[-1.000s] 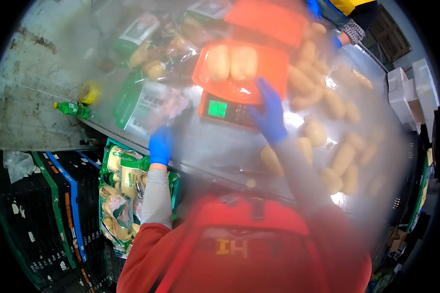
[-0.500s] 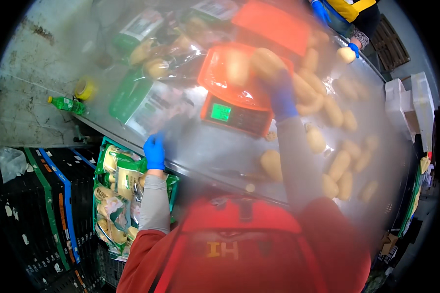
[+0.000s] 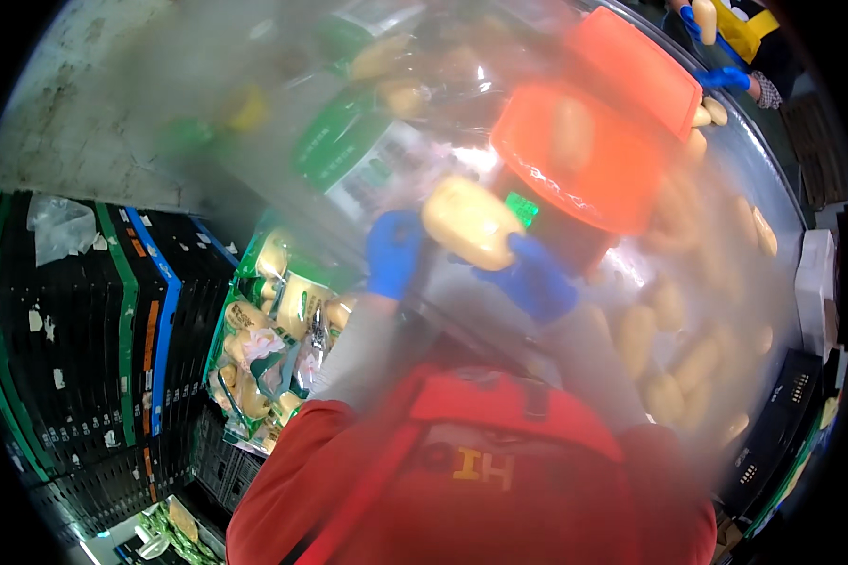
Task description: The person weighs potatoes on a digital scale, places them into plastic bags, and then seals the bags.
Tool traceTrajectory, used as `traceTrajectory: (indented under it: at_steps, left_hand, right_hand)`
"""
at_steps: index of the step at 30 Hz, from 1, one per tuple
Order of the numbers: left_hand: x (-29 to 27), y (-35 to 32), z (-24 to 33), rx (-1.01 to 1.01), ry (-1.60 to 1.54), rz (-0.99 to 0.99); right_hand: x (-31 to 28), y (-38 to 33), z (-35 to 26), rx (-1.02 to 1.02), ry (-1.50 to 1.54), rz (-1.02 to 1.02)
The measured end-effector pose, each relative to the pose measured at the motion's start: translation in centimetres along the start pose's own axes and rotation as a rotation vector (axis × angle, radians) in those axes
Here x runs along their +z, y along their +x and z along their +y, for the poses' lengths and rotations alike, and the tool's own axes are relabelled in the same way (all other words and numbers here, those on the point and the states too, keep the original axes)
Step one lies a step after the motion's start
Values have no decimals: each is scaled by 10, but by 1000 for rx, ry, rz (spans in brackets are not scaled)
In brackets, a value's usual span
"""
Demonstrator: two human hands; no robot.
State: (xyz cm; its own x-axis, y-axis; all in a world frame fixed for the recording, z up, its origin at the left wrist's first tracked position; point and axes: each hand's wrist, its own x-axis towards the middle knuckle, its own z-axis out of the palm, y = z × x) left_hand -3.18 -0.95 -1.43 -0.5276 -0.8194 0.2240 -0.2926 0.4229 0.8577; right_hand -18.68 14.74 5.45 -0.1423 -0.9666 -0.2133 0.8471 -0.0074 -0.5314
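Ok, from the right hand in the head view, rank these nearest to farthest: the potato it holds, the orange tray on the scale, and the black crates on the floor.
1. Potato: in the right hand, just up-left of the glove.
2. Orange tray: above and slightly right, on the scale.
3. Black crates: far left, down on the floor.

Shiny metal table [image 3: 254, 160], glossy orange plastic tray [image 3: 584, 160], smooth blue rubbery gloves [image 3: 393, 252].

Orange tray [image 3: 584, 160] ahead — loose potatoes [image 3: 678, 367] rightward.
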Motion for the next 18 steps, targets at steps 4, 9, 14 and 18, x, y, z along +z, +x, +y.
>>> traceTrajectory:
  at_steps: [4, 9, 14, 18]
  left_hand:
    - [1, 2, -7, -128, -214, 156]
    - [-2, 6, 17, -20, -194, 40]
    - [-1, -2, 45, 238, 60, -129]
    - [10, -5, 61, 436, 63, -103]
  right_hand:
    - [-5, 20, 40, -48, -355, 238]
    - [-21, 25, 58, -360, -1094, 153]
    - [-14, 41, 48, -129, 109, 420]
    - [-26, 35, 56, -227, -967, 272]
